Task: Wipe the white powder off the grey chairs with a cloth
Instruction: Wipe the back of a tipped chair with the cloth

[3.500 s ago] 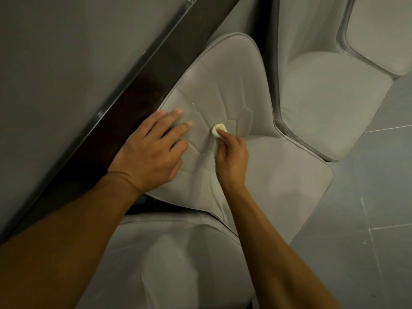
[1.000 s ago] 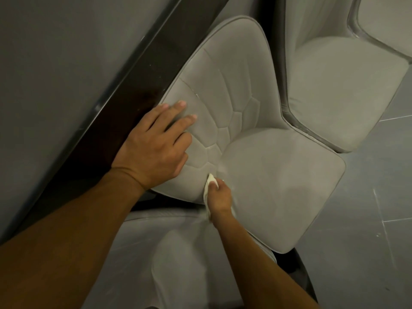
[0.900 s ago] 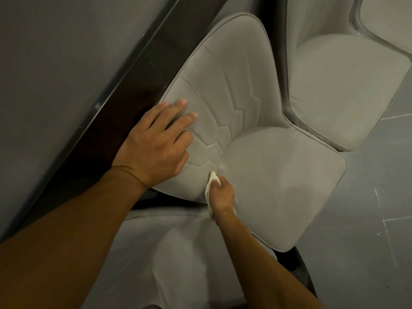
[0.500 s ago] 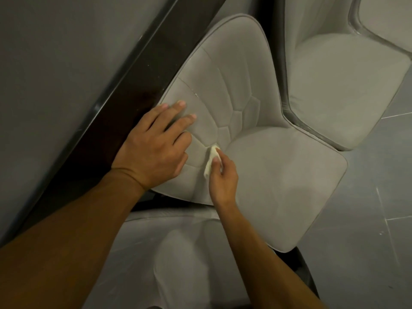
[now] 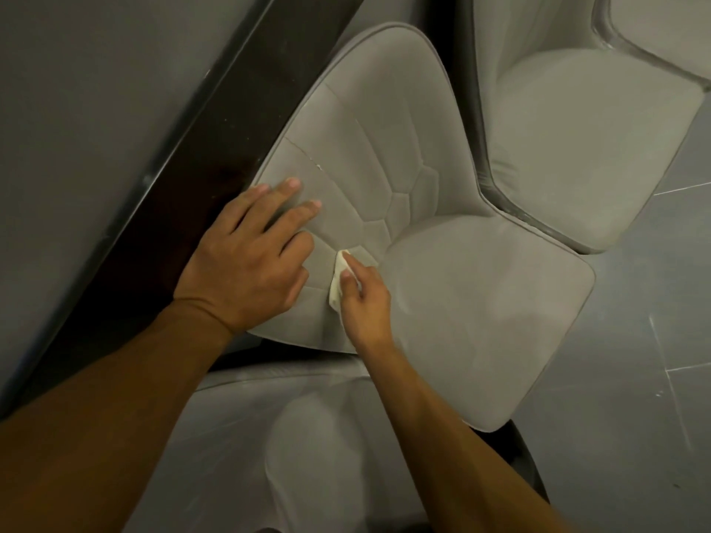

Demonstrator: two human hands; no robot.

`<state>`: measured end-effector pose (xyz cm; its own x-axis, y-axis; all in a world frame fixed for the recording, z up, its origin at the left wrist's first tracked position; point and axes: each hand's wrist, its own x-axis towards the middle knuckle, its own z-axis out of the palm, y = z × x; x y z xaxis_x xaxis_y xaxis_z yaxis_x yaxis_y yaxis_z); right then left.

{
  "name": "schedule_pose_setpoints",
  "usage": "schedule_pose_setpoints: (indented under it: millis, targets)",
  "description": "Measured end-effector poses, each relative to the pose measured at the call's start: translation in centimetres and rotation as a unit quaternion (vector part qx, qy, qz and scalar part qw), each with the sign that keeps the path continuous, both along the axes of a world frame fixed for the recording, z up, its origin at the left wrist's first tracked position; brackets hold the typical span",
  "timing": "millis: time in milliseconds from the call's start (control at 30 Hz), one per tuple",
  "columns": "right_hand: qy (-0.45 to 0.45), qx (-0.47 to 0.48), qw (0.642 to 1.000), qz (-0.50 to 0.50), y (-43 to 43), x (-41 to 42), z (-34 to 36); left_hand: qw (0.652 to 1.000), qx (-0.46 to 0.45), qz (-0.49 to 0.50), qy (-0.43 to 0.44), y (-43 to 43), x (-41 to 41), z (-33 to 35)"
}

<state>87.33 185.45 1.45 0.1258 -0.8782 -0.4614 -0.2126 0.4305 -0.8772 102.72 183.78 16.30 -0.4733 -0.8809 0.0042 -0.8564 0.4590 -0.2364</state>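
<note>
The right hand [image 5: 363,298] pinches the small cloth [image 5: 337,280] against the fold of the grey chair [image 5: 481,302], the left hand [image 5: 250,259] lies flat on its back, and a white speck of powder [image 5: 318,167] sits higher up, past the left hand

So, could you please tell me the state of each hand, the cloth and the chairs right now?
chair: being wiped; a white speck sits on a seam of its back.
left hand: open, flat on the chair's back.
right hand: pinching the cloth.
cloth: bunched, pressed against the chair's back.
far chair: no hand on it.
</note>
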Motion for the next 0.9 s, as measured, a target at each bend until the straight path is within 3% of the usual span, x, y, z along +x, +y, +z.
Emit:
schedule_pose_setpoints:
  millis: [133,267,433,567,700,800,900]
  targets:
    - [-0.038,-0.011,0.999,-0.01,1.0,-1.9,-0.1,1.0,-0.005,0.004,-0.006,0.0,0.0,0.1]
    - [0.018,0.098,0.987,-0.127,-0.2,-2.1,-1.5,1.0,-0.014,0.005,-0.001,0.0,-0.1,-0.1]
    - [-0.02,0.06,0.997,-0.038,0.6,0.2,-0.3,1.0,-0.002,0.003,-0.007,0.0,-0.1,0.0]
    - [-0.076,0.118,0.987,-0.082,1.2,-1.0,-0.5,1.0,0.002,0.006,-0.003,-0.1,-0.1,0.1]
    - [-0.021,0.156,0.979,-0.13,-0.5,-1.5,-2.1,1.0,-0.007,0.005,0.008,-0.1,-0.2,0.1]
    - [-0.003,0.111,0.983,-0.146,-2.8,-0.4,-1.5,1.0,-0.011,0.003,0.004,-0.1,-0.2,0.1]
    - [0.01,0.073,0.993,-0.088,-3.2,1.0,-0.8,1.0,-0.001,0.006,-0.003,-0.1,-0.1,0.2]
